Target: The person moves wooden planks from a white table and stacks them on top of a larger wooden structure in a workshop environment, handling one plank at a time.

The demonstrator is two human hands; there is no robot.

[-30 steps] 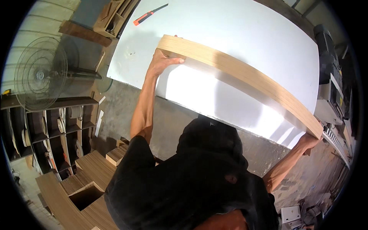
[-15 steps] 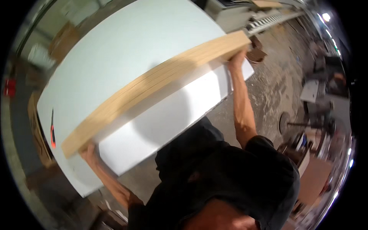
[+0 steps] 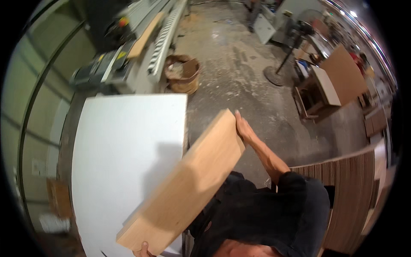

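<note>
Head view, looking down over the person's dark shirt (image 3: 265, 214). A long, light wooden board (image 3: 184, 192) was carried at a slant above the near edge of a large white panel (image 3: 124, 158), its far end raised toward the concrete floor (image 3: 244, 85) and its near end low at the bottom of the frame. The right hand (image 3: 242, 127) lay flat against the far end of the board, fingers extended along its edge, with the forearm running back to the shoulder. The left hand (image 3: 143, 249) supported the near end from beneath; only a thumb and part of the palm showed, wrapped around the lower corner. Both hands thus gripped the same board, one at each end. The board cast a shadow on the white panel directly below it.

Surroundings: a long grey machine with a roller track (image 3: 165, 38) stood beyond the panel at upper left, with a narrow wooden strip (image 3: 145, 36) resting on it. A brown basket-like bin (image 3: 184, 73) sat on the floor beside the machine. A pedestal fan (image 3: 291, 43) stood farther right, near a small wooden stand (image 3: 317, 92). A stack of brown sheets (image 3: 351, 192) with layered edges rose at the person's right side.
</note>
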